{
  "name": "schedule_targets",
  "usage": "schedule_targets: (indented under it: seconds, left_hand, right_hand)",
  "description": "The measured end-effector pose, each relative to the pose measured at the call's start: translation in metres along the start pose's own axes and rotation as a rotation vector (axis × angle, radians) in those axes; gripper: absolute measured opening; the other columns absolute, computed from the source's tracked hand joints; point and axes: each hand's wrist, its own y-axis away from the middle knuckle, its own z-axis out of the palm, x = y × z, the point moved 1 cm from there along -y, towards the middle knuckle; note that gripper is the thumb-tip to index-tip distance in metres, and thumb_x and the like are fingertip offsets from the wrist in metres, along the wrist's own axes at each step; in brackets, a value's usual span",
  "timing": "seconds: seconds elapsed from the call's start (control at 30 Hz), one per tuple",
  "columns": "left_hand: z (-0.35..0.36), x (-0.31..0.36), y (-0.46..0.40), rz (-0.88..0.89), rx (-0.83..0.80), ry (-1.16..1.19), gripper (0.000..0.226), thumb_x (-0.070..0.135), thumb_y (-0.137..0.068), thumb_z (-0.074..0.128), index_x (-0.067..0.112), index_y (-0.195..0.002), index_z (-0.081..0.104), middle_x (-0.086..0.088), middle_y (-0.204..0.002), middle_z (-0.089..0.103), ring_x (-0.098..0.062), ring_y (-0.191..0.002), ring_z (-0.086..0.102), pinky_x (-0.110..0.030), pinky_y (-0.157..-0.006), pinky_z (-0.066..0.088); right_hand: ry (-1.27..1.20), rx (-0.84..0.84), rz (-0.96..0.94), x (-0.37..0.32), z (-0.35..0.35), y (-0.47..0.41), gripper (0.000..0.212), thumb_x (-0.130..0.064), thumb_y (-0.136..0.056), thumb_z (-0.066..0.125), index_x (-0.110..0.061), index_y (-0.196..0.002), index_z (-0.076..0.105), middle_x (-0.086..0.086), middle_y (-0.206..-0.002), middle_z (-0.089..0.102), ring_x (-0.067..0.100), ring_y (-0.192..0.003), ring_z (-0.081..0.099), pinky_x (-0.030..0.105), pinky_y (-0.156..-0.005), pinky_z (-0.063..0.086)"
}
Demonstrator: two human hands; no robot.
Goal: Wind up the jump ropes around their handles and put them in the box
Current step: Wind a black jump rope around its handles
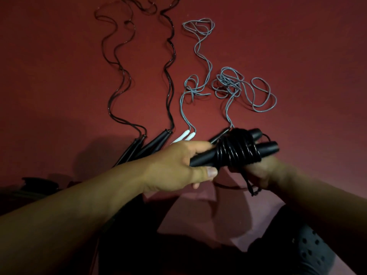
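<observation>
Left hand [179, 165]: curled round the bare butt ends of the black handles, thumb underneath; we hold the bundle at centre frame.
Right hand [258, 172]: under the bundle at its 5 o'clock side, fingers folded against the coils; a short black tail [251, 185] hangs through them.
Wound black rope [236, 148]: two handles side by side, cord lapped tight round their middle, caps pointing to 2 o'clock. We judge it light, the handles rigid, the glossy cord springy and slick, so the coils may loosen if released. Best hold: across the wraps, pinning the tail.
Black ropes on floor [119, 80]: two at 10 to 11 o'clock, cords trailing to 12, handles [156, 143] near our left hand.
White-handled grey rope [198, 56]: at 12 o'clock, cord thin and limp-looking.
Tangled grey rope [238, 86]: at 1 o'clock, dark handle [219, 135] partly behind the bundle; needs untangling first, we judge.
Floor [307, 56]: red.
Box: not identifiable in view.
</observation>
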Motion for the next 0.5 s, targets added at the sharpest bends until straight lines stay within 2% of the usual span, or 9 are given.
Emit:
schedule_targets:
  seconds: [0.07, 0.17, 0.23, 0.33, 0.5]
  left_hand:
    - [0.0, -0.002, -0.002, 0.0, 0.082, 0.021, 0.015, 0.01, -0.094, 0.064, 0.023, -0.087, 0.062, 0.001, -0.078, 0.065, -0.013, -0.062, 0.058, -0.033, -0.068, 0.049]
    - [0.0, -0.004, -0.006, -0.024, 0.168, -0.003, 0.005, 0.016, -0.094, 0.066, 0.018, -0.09, 0.063, 0.002, -0.079, 0.07, -0.014, -0.061, 0.06, -0.041, -0.068, 0.053]
    - [0.0, -0.005, -0.009, -0.053, 0.23, 0.011, 0.005, 0.018, -0.092, 0.067, 0.019, -0.092, 0.062, 0.001, -0.083, 0.074, -0.012, -0.06, 0.06, -0.034, -0.065, 0.053]
    - [-0.001, -0.015, -0.012, -0.113, 0.331, 0.054, 0.009, 0.019, -0.091, 0.069, 0.018, -0.096, 0.06, 0.0, -0.083, 0.075, -0.009, -0.056, 0.059, -0.025, -0.06, 0.05]
    - [0.005, -0.035, -0.014, -0.225, 0.445, -0.025, 0.014, 0.026, -0.089, 0.07, 0.026, -0.096, 0.058, 0.004, -0.081, 0.074, -0.009, -0.054, 0.062, -0.027, -0.057, 0.05]
  right_hand:
    - [-0.021, 0.049, 0.06, 0.003, 0.007, 0.004, 0.011, -0.008, -0.094, 0.056, -0.008, -0.083, 0.055, -0.004, -0.065, 0.051, 0.011, -0.063, 0.045, 0.025, -0.054, 0.039]
    - [-0.059, 0.056, 0.122, 0.006, 0.013, 0.004, 0.026, 0.0, -0.092, 0.053, -0.015, -0.072, 0.05, -0.001, -0.058, 0.043, 0.012, -0.051, 0.035, 0.025, -0.048, 0.03]
    - [-0.021, 0.037, 0.129, 0.008, 0.015, 0.006, 0.026, -0.005, -0.095, 0.053, -0.013, -0.071, 0.054, 0.001, -0.058, 0.045, 0.012, -0.049, 0.035, 0.027, -0.049, 0.027]
    - [0.048, 0.009, 0.134, 0.011, 0.023, 0.011, 0.03, -0.025, -0.098, 0.054, -0.011, -0.072, 0.061, 0.002, -0.06, 0.059, 0.013, -0.049, 0.043, 0.026, -0.048, 0.033]
    - [0.127, 0.03, 0.143, 0.012, 0.034, 0.018, 0.037, -0.029, -0.1, 0.051, -0.017, -0.067, 0.057, 0.002, -0.06, 0.065, 0.013, -0.049, 0.048, 0.024, -0.048, 0.039]
